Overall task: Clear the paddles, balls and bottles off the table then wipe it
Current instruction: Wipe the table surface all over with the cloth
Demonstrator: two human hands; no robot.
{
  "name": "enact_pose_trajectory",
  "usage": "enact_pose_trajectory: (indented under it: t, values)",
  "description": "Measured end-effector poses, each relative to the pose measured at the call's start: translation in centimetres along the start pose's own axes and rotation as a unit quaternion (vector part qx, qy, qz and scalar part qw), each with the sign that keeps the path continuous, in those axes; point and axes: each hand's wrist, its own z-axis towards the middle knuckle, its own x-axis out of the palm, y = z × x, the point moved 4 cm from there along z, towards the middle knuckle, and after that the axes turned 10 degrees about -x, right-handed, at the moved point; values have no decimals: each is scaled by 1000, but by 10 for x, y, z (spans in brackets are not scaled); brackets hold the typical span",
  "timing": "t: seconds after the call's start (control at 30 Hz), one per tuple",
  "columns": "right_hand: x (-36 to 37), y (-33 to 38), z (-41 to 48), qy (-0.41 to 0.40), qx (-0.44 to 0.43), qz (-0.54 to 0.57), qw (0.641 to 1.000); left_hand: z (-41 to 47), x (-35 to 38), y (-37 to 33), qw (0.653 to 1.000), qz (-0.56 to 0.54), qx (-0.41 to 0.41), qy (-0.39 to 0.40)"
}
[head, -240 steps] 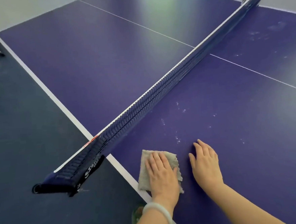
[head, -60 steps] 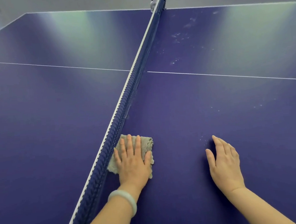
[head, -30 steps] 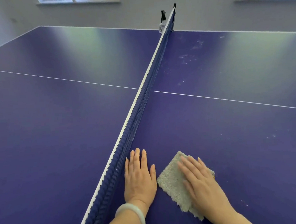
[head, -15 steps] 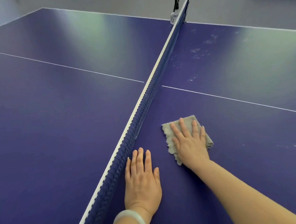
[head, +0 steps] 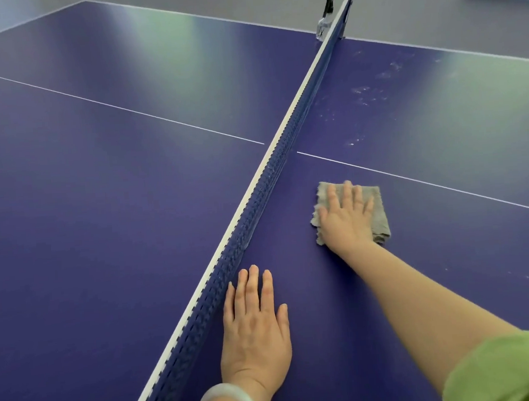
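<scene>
Right hand (head: 344,218) pressing a grey cloth (head: 379,215) onto the blue desk (head: 103,243), left hand (head: 255,332) flat beside the net (head: 273,165).

The right grip is spread wide, fingers straight and fanned over the folded cloth, palm down on it and nothing clasped. The cloth lies on the right-hand half of the desk, near the net but apart from it, just short of the white centre line. The left grip is likewise flat, fingers together and straight, resting bare on the desk just beside the net's foot. It holds nothing, and a pale bracelet (head: 230,397) circles the wrist. A green sleeve (head: 503,371) covers the right upper arm. Beyond the centre line, whitish smudges (head: 365,96) speckle the desk towards the far net post (head: 328,6).
</scene>
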Motion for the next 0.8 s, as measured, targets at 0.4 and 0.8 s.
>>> enact_pose_trajectory:
  t: [0.4,0.8]
  values:
    - [-12,-61,43,-9,31,14,999,1,4,1,1000,4,-9,9]
    - [18,14,-89,5,-121,-27,992,0,7,0,1000,-14,-1,8]
